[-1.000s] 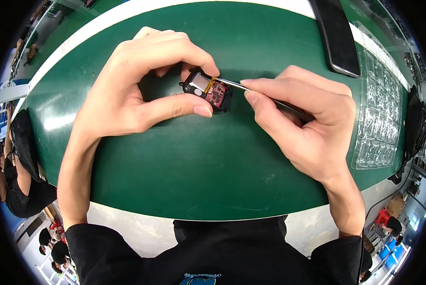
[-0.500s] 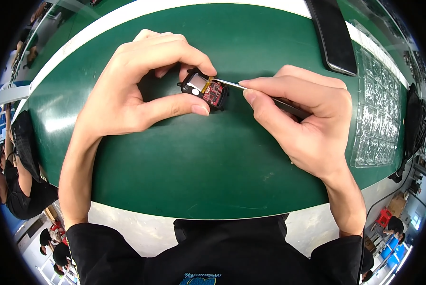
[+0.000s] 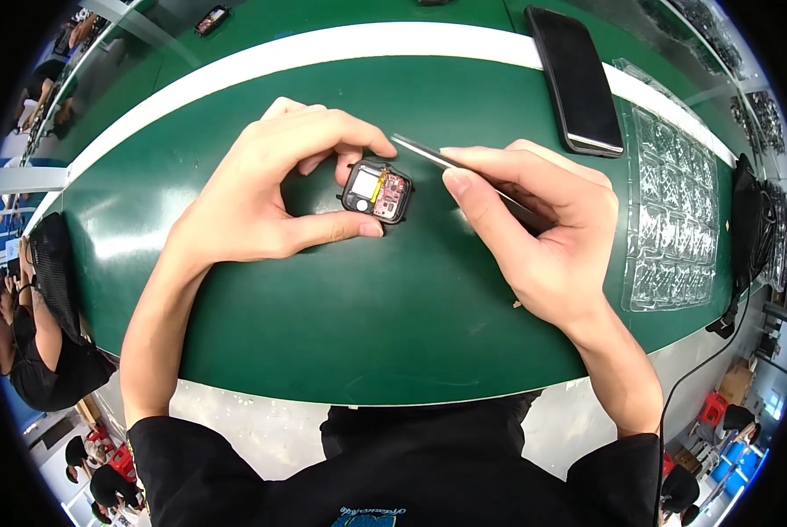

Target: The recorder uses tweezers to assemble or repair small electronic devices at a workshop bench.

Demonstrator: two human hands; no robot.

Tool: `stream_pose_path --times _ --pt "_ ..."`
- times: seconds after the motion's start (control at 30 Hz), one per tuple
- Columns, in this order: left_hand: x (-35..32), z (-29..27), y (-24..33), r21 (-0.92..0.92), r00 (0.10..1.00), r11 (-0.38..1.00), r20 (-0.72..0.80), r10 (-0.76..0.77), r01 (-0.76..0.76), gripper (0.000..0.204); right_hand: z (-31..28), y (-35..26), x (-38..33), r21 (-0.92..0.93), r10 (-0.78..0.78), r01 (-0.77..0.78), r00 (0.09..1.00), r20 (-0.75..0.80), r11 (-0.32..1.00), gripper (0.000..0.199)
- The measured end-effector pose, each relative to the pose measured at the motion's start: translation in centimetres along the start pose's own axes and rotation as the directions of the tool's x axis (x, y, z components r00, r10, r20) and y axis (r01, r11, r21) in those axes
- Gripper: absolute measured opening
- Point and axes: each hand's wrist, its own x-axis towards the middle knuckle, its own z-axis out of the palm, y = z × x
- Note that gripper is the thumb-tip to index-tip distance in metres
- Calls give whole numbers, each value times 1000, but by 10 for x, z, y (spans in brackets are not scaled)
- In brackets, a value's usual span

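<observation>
From the head view, my left hand (image 3: 262, 198) pinches a small open watch case (image 3: 377, 191) between thumb below and forefinger above, keeping it just off or on the green mat (image 3: 341, 325), toward the middle of the desk and nearer its far edge than the near one; I cannot tell whether its underside touches the mat. The case lies face open to me, with a red circuit board, a pale yellowish patch and a small round part showing inside.

My right hand (image 3: 542, 233) is closed round a pair of slim metal tweezers (image 3: 433, 155), thumb and forefinger clamped on the shaft. The tips hang just above and beside the case's far right corner, apart from it, and I cannot see anything caught between them.

I judge the step to be fine work inside the case, with the tool poised at its rim. The next move calls for a steady left pinch and a small, slow dip of the tips onto the board.

At the far right corner lies a dark phone (image 3: 576, 79), and along the right edge a clear blister tray (image 3: 670, 220), both well apart from my hands.
</observation>
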Motion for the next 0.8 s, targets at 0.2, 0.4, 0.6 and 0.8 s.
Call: stream_pose_path --times 0.2,0.4,0.6,0.8 --pt "-1 -3 0 55 999 998 23 25 -26 56 5 -11 -1 62 156 -162 984 82 985 16" --pt "-4 -9 8 -73 988 988 89 -129 135 65 15 -10 -5 -288 -106 170 968 225 942 45" --pt "4 -16 18 -153 977 974 159 -145 170 57 10 -15 -3 -313 4 74 970 242 947 43" --pt "46 -23 -4 -388 968 888 137 -210 248 49 -11 -27 -4 -265 72 2 961 268 964 45"
